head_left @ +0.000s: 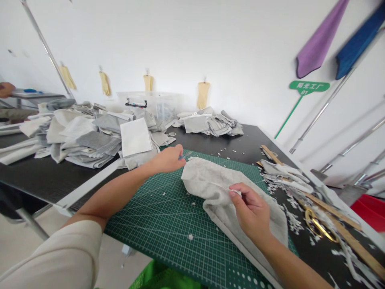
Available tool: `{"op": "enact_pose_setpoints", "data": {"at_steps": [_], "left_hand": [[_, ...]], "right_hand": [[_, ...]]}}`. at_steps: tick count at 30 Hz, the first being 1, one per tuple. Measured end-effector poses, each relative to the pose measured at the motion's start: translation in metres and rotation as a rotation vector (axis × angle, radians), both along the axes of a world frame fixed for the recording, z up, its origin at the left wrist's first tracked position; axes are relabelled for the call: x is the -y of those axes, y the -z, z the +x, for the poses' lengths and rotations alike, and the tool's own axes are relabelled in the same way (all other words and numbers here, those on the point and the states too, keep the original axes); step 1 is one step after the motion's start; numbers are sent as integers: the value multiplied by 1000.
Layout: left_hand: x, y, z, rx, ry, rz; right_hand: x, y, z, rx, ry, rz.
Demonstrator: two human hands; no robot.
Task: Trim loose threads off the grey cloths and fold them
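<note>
A light grey fabric piece (216,176), which looks like a sewn bag or cover, lies rumpled across the green cutting mat (144,212). My right hand (252,210) is over its middle, thumb and forefinger pinched on a small white scrap (236,192). At the far left corner of the cloth is my left hand (170,158), fingers closed around a small blue tool (181,157). A thin, blurred tip points from it toward the cloth; its exact kind is unclear. White lint bits (190,237) dot the mat.
Grey cloth piles (90,140) cover the left of the black table, with another stack (210,122) at the back. A clear plastic box (162,102) stands behind. On the right lie gold-handled scissors (320,226), wooden strips (357,245) and scraps. Someone's hand (6,89) shows far left.
</note>
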State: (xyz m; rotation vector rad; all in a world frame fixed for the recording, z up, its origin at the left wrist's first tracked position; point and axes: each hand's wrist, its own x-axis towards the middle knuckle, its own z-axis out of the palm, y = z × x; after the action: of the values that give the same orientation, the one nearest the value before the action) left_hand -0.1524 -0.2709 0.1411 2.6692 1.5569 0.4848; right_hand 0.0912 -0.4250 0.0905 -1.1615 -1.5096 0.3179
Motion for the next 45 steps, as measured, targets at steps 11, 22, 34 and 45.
{"op": "enact_pose_setpoints", "data": {"at_steps": [11,22,34,45], "left_hand": [[89,12,26,341,594,-103],[96,34,34,580,554,-167],[100,34,31,413,685,-20],[104,39,33,494,597,-24]], "right_hand": [[4,-3,-22,-108,-106,-67],[13,8,-35,-75,-246,-160],[13,12,-39,-91,-327,-262],[12,13,-44,-151,-325,-313]]}}
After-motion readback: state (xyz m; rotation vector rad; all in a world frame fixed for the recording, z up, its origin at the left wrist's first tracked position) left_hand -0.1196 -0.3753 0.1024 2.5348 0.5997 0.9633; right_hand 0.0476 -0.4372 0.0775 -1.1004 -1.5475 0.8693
